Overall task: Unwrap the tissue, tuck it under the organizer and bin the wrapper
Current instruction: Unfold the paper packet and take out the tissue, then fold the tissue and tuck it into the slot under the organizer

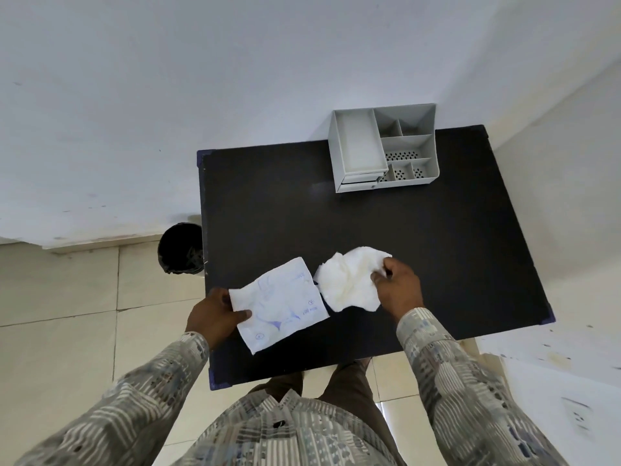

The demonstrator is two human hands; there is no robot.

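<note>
Over the near half of the dark surface point(268, 203), the tissue point(349, 280) is sitting crumpled and already out of its wrapper point(282, 304), the two just beside each other. Right hand point(398, 287) is pinching the tissue's right edge with fingers closed on it; left hand point(215, 314) is gripping the flat printed wrapper at its left corner, thumb on top. Organizer point(383, 149) is standing at the far edge, well apart from both. Bin point(181, 248) is sitting on the floor just beside the surface's left side. Judging the unwrap done; next, probably flattening the tissue first so it slides under, tilting the organizer slightly, not dragging it. Wrapper is already nearest the bin.
</note>
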